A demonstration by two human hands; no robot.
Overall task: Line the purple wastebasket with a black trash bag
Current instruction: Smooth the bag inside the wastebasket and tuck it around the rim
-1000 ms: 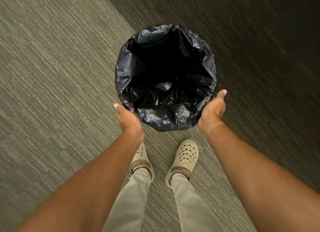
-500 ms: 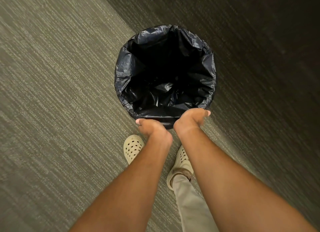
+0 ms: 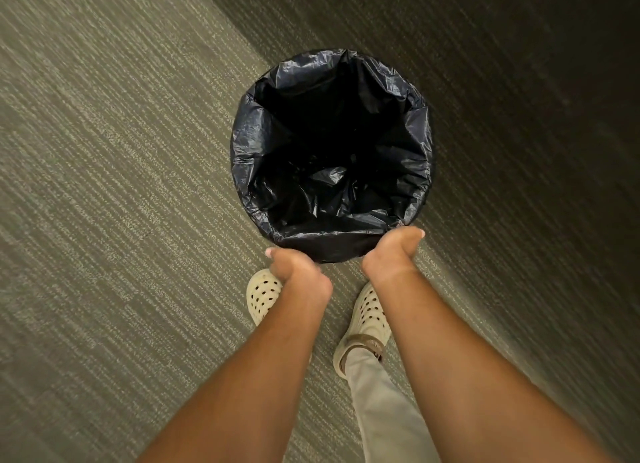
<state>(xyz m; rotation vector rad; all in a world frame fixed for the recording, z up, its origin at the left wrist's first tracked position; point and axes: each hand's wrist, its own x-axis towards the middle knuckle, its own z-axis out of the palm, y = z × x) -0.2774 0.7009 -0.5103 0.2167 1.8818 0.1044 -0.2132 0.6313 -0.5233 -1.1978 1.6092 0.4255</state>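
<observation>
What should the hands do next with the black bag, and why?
Probably tug the folded edge a bit further down the near side. The black trash bag already drapes over the whole rim and hides the wastebasket, and the left hand and right hand sit at that near edge, where the plastic looks bunched. Whether they are gripping it, I cannot tell.

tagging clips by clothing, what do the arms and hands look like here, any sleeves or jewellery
Both forearms are bare up to the frame edge, with no sleeve in view. The left hand and right hand wear no gloves, and no watch, bracelet or ring shows on the parts visible. The fingers are mostly hidden from this angle.
</observation>
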